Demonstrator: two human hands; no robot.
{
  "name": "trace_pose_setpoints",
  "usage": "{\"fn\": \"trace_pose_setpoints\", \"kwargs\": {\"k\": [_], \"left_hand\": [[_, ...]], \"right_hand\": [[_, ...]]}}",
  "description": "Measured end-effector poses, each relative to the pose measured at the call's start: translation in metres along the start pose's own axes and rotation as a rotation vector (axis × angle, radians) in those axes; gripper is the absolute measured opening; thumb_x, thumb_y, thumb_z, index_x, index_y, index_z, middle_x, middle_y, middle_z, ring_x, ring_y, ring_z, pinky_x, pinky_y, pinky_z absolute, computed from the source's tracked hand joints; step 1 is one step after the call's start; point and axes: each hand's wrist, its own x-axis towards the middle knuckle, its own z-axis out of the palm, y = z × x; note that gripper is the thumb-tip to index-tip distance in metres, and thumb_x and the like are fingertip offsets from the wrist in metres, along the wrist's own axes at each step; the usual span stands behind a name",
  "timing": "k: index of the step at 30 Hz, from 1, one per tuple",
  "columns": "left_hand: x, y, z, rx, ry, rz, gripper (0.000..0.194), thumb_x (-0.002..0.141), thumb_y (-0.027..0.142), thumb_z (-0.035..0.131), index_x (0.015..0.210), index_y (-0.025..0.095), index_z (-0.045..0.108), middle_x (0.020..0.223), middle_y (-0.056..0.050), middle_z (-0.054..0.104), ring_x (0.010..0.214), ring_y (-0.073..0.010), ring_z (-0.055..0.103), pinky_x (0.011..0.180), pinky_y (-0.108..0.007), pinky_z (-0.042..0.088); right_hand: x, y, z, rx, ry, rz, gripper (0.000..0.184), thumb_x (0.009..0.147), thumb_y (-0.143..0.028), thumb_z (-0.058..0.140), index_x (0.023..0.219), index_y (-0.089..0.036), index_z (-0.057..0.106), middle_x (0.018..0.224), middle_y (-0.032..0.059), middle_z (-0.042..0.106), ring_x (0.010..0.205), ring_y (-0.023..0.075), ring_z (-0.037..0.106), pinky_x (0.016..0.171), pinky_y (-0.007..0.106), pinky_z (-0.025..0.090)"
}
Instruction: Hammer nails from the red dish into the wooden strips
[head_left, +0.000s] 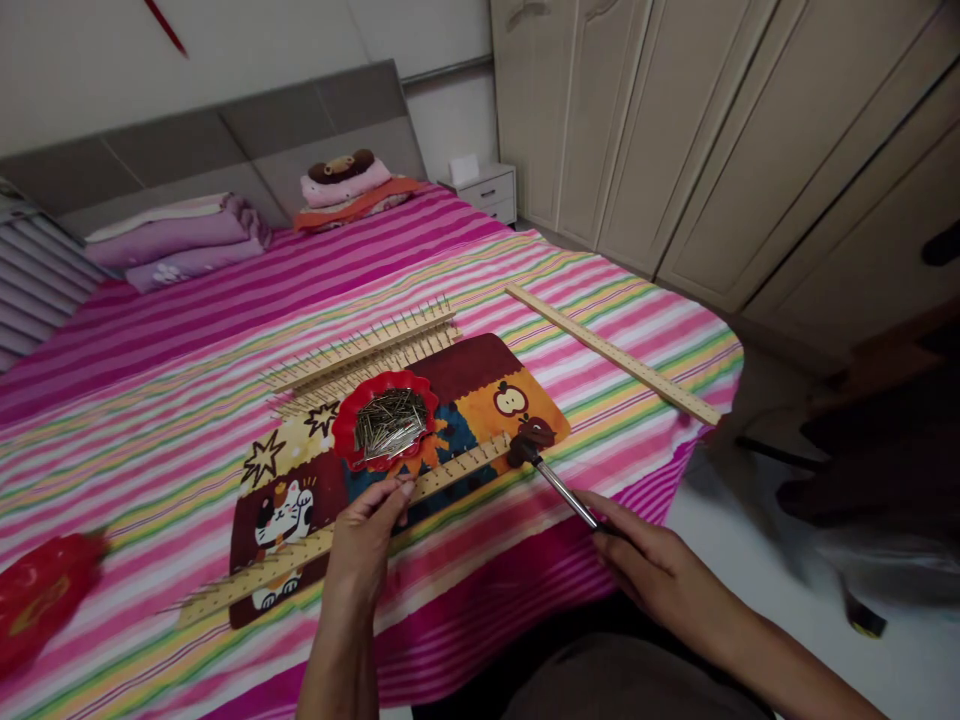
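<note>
My right hand (641, 560) is closed round the handle of a rubber mallet (559, 485) with a metal shaft. The mallet's dark head rests at or just over the right end of a long, narrow wooden strip (457, 470). My left hand (375, 515) is closed on the strip near its middle, thumb and fingers pinched together; whether a nail is between the fingertips is too small to tell. Thin nails stand up from the strip's left part. Behind it, a red scalloped bowl (339, 435) holds a heap of loose nails (390, 420). Under both lies a patterned mat (480, 365).
Wooden strips bristling with nails (360, 355) lie behind the mat. Another wooden strip (615, 355) lies slanted at the right, near the edge of the striped bed cover (637, 300). A red bag-like item (49, 600) is at the left. Folded bedding (180, 240) sits by the headboard.
</note>
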Motion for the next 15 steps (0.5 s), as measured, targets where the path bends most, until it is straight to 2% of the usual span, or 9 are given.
{"fn": "trace_pose_setpoints", "kwargs": {"k": [3, 7, 11, 15], "left_hand": [[-0.004, -0.013, 0.008, 0.038, 0.056, 0.027, 0.042, 0.045, 0.042, 0.081, 0.076, 0.014, 0.073, 0.081, -0.005, 0.071, 0.059, -0.0097, 0.056, 0.054, -0.023, 0.048], [-0.003, -0.033, 0.018, 0.009, 0.148, 0.073, 0.041, 0.047, 0.042, 0.079, 0.075, 0.015, 0.067, 0.066, -0.001, 0.066, 0.06, -0.0126, 0.059, 0.052, -0.025, 0.05], [0.001, -0.051, 0.023, 0.058, 0.216, 0.11, 0.033, 0.059, 0.043, 0.073, 0.077, 0.017, 0.067, 0.073, -0.001, 0.068, 0.064, -0.0133, 0.061, 0.059, -0.027, 0.052], [0.0, -0.058, 0.028, 0.116, 0.242, 0.122, 0.032, 0.067, 0.045, 0.068, 0.084, 0.018, 0.069, 0.081, -0.002, 0.069, 0.069, -0.014, 0.062, 0.067, -0.029, 0.052]], "right_hand": [[-0.002, -0.002, 0.002, -0.004, 0.009, 0.002, 0.048, 0.088, -0.036, 0.054, 0.133, -0.021, 0.057, 0.056, -0.003, 0.054, 0.054, 0.014, 0.052, 0.049, 0.021, 0.047], [-0.003, -0.004, 0.003, -0.03, 0.017, 0.003, 0.048, 0.088, -0.035, 0.054, 0.134, -0.021, 0.056, 0.068, -0.0001, 0.062, 0.058, 0.0143, 0.055, 0.05, 0.021, 0.048], [-0.002, -0.003, 0.001, -0.054, -0.005, 0.002, 0.05, 0.087, -0.034, 0.053, 0.135, -0.021, 0.055, 0.081, 0.002, 0.068, 0.064, 0.0149, 0.058, 0.054, 0.022, 0.051], [-0.002, -0.005, 0.001, -0.045, -0.008, 0.005, 0.048, 0.087, -0.03, 0.052, 0.134, -0.02, 0.056, 0.077, 0.0013, 0.067, 0.065, 0.0152, 0.059, 0.053, 0.022, 0.05]]}}
